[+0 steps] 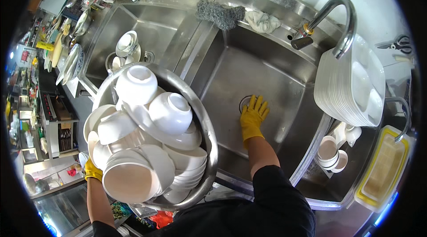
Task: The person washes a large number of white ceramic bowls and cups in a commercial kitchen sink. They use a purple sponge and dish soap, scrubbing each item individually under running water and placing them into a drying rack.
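My right hand (254, 119) wears a yellow rubber glove and reaches down into the middle sink basin (222, 85). Its fingers are stretched out over the round drain (244, 102) and hold nothing. A large round metal tub (212, 141), heaped with white bowls (171, 112), stands at the left. Beside the tub's left side is my left hand (92, 171), also in a yellow glove. The bowls hide its fingers, so its grip cannot be made out. One deep bowl (131, 183) in the heap has its mouth toward me.
A tall stack of white divided plates (349, 85) stands right of the sink, under a curved faucet (342, 23). Steel wool (220, 13) and a pale cloth (262, 21) lie on the back ledge. Small dishes (126, 43) sit in the left sink, cups (328, 151) at the right.
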The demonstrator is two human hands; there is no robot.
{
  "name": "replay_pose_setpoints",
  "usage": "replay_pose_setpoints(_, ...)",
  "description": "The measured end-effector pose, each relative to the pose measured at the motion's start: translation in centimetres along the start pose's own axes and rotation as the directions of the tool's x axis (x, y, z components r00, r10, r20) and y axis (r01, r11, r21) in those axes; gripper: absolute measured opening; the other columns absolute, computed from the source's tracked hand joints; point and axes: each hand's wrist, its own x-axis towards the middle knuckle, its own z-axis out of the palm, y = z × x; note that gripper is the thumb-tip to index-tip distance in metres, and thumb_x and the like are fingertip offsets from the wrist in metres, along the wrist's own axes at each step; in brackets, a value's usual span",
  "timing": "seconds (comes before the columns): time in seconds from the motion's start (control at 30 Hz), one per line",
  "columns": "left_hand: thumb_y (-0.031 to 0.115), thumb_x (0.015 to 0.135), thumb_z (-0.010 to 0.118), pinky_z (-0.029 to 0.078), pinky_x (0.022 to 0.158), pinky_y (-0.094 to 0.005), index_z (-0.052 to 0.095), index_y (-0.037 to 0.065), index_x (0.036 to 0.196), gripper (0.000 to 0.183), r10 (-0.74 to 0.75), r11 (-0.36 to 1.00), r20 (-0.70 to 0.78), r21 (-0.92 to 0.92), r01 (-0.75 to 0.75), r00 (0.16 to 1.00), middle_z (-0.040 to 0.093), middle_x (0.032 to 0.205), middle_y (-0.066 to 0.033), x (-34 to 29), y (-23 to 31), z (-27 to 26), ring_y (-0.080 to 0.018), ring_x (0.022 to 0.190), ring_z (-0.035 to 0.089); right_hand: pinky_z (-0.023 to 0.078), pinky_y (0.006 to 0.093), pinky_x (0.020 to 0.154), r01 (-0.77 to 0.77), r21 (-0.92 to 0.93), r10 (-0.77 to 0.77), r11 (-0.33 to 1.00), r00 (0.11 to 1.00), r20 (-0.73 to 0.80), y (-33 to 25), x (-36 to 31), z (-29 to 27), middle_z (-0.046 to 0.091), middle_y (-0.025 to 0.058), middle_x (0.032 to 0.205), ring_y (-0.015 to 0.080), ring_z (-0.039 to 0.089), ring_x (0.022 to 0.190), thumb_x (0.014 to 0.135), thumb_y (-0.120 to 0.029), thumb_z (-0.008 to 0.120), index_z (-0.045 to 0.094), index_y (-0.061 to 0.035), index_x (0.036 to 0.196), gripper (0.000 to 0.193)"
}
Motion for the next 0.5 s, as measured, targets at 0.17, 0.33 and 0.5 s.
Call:
replay_pose_setpoints(0.17,0.017,0.090,0.071,0.055,0.081,-0.0390,0.054,0.001,0.138,0.053,-0.094,0.915,-0.022,-0.395,0.078,0.995,0.072,0.113,-0.0191,3.7,-2.2,3.7,-0.0299,0.100,0.068,0.036,0.0558,0.112,-0.135,0.198,0.087,0.971,0.968,0.234,-1.4,2.3,-5.4,0.053,0.0186,0.147,0.0431,0.049,0.135,0.104,-0.039,0.050,0.046,-0.0104,0.150,0.055)
replay_pose_setpoints(0.33,0.015,0.089,0.073,0.054,0.082,-0.0370,0.055,-0.003,0.136,0.053,-0.183,0.569,0.012,-0.814,0.116,0.983,0.071,0.114,-0.0189,7.3,0.2,7.1,-0.0270,0.100,0.067,0.058,0.0436,0.085,-0.489,0.868,-0.338,-0.080,0.833,0.438,-6.1,-4.9,-15.2,0.071,0.0206,0.115,0.0297,0.072,0.097,0.107,-0.038,0.051,0.053,-0.0012,0.139,0.049)
replay_pose_setpoints(0.5,0.013,0.088,0.075,0.053,0.084,-0.0350,0.057,-0.006,0.134,0.053,-0.252,0.441,0.045,-0.884,0.156,0.967,0.070,0.115,-0.0188,9.0,2.5,7.2,-0.0242,0.100,0.067,0.048,0.0313,0.077,-0.069,0.911,-0.208,0.406,0.964,0.166,-12.7,-12.3,-23.7,0.071,0.0102,0.099,0.0177,0.063,0.082,0.090,-0.022,0.074,0.070,0.0024,0.113,0.034)
